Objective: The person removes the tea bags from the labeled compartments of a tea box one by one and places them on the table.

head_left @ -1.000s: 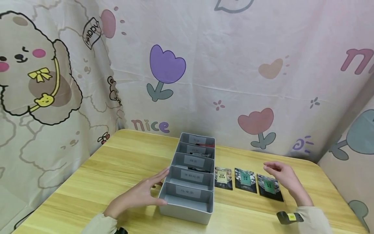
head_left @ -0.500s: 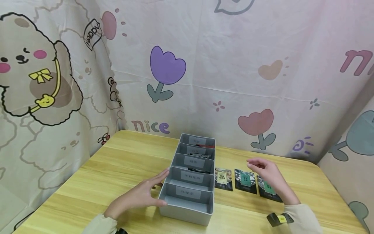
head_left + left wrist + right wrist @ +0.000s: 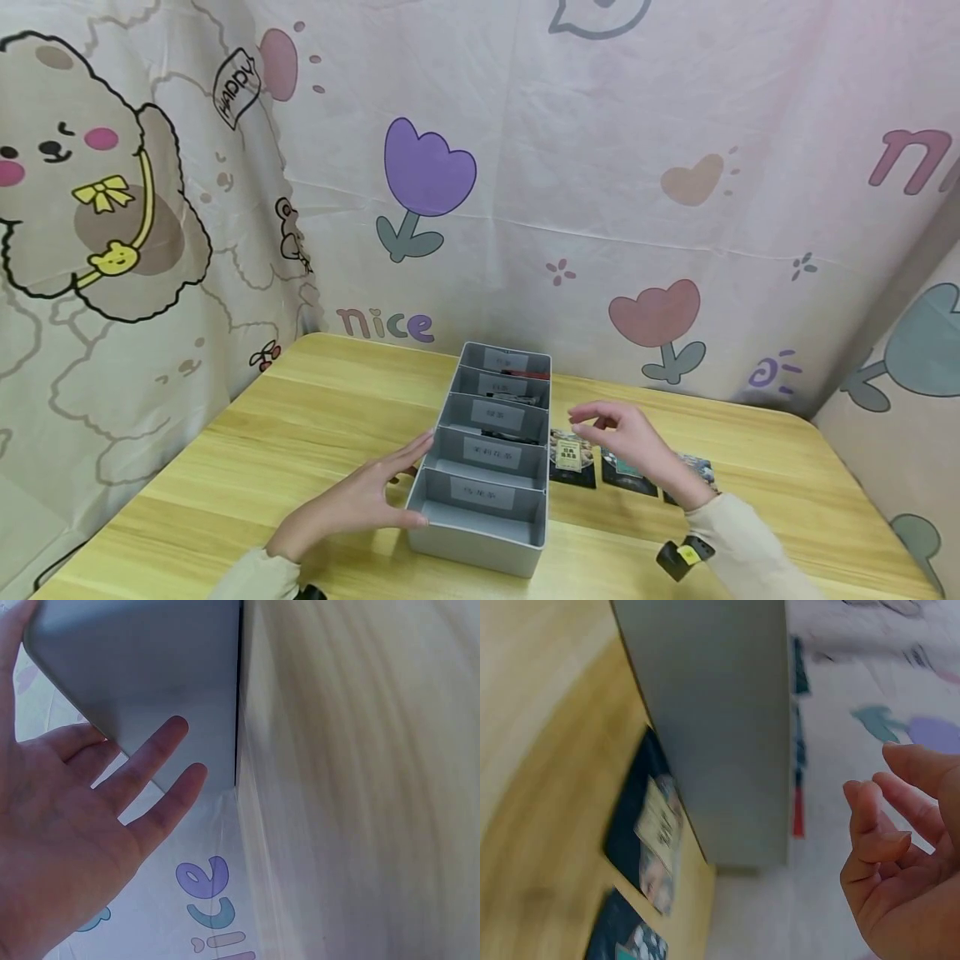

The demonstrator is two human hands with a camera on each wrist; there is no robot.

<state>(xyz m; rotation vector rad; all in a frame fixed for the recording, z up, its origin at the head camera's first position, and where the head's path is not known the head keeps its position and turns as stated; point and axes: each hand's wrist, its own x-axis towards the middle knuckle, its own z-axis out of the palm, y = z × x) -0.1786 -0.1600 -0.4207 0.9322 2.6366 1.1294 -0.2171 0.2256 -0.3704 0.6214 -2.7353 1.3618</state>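
A long grey organizer box [image 3: 472,550] with labelled compartments stands on the table. My left hand [image 3: 356,504] is spread at its near left corner, the thumb at the front rim and the fingers along the side. Straight fingers [image 3: 161,750] lie against the grey wall in the left wrist view. To the right of the box, my right hand [image 3: 630,437] hovers with loosely bent fingers and nothing in them. Beneath it are three dark packets: a yellow-labelled packet [image 3: 573,473] beside the box, a middle packet [image 3: 628,482] partly covered by the hand, and a right packet [image 3: 697,471] partly behind the wrist.
Inside the far compartments lie a red packet [image 3: 531,375] and dark packets, edges showing. The two nearest compartments show bare floors. Behind the wooden table [image 3: 315,400] hangs a printed curtain [image 3: 525,167], which also closes off both sides.
My right hand has moved left, from over the right packet to above the middle and yellow-labelled ones. The left hand and the box have stayed in place.
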